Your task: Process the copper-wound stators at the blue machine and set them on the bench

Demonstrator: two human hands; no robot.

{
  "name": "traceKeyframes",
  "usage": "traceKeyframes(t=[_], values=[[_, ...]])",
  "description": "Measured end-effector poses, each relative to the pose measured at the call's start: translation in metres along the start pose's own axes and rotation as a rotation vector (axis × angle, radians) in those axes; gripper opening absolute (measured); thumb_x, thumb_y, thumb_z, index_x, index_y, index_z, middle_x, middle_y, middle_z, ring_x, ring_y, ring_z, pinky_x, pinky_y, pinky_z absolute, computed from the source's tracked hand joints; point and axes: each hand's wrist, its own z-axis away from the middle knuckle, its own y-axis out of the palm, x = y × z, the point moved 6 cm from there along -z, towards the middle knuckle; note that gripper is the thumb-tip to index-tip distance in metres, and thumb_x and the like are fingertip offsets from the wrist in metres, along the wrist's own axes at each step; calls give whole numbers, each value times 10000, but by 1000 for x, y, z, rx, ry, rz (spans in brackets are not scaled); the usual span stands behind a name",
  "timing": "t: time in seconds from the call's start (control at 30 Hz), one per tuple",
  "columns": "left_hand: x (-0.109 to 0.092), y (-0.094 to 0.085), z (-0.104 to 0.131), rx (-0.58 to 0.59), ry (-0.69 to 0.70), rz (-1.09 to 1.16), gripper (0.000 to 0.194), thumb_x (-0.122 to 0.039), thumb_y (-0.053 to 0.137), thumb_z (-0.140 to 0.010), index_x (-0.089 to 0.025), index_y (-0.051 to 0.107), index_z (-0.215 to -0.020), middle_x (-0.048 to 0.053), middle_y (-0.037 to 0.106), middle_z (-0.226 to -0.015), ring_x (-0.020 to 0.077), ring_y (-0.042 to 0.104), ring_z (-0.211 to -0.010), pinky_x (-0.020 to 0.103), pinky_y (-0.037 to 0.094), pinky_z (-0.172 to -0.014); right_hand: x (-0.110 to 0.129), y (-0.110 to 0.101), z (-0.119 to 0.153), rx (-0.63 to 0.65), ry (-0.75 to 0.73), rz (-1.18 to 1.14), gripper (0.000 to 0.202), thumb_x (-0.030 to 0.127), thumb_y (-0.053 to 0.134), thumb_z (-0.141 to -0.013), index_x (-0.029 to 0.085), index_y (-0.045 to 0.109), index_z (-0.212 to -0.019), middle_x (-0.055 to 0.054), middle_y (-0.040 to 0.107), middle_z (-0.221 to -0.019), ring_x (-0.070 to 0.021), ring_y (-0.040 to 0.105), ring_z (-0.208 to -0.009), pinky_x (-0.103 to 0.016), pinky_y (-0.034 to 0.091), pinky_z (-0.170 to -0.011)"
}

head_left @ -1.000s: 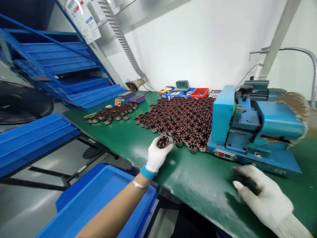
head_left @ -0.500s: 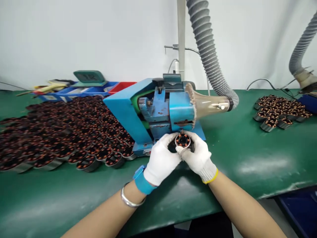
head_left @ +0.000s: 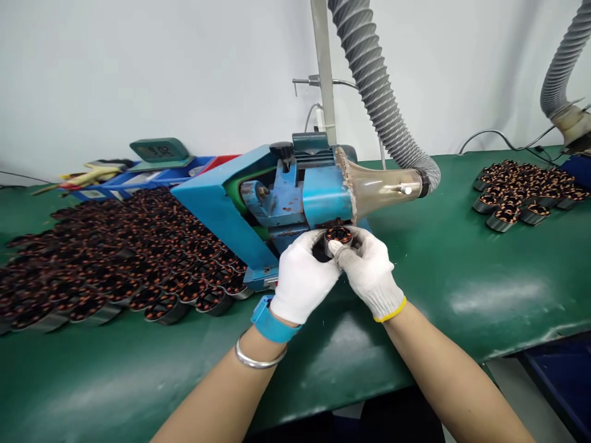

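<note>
A round metal ring with copper windings (head_left: 338,237) is held between my two white-gloved hands, right at the front lower side of the blue machine (head_left: 327,195). My left hand (head_left: 306,271) grips it from the left, its fingertips partly hidden behind the ring. From the right, my right hand (head_left: 372,267) holds it, with the thumb across its near side. The ring's open top with the windings faces up toward me. A clear funnel (head_left: 383,189) is fixed to the machine's right side, just above my right hand.
Many wound rings (head_left: 115,252) cover the green table (head_left: 443,277) at left. A smaller group (head_left: 521,191) lies at right. Blue bins (head_left: 138,178) and a green clock (head_left: 160,151) stand behind. A grey hose (head_left: 378,86) runs up from the funnel.
The view has shifted and tilted slightly. Both hands have brought the ring a little up and closer against the machine's underside, and the ring is tilted differently.
</note>
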Motion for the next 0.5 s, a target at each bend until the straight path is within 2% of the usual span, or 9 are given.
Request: traceKeyframes(t=[0.3, 0.5], values=[[2, 1, 2, -12, 80, 10, 309, -265, 643, -686, -171, 675, -978, 63, 718, -944, 228, 672, -890, 347, 537, -826, -4, 0, 5, -72, -64, 71, 346, 316, 660, -713, 188, 599, -1029, -59, 715, -978, -221, 680, -918, -362, 563, -867], [6, 1, 4, -8, 31, 28, 287, -278, 655, -693, -173, 666, -961, 65, 714, -930, 230, 670, -863, 355, 536, -800, -4, -1, 7, -47, -45, 102, 324, 351, 646, -749, 185, 614, -1025, -65, 710, -977, -225, 673, -929, -364, 557, -877]])
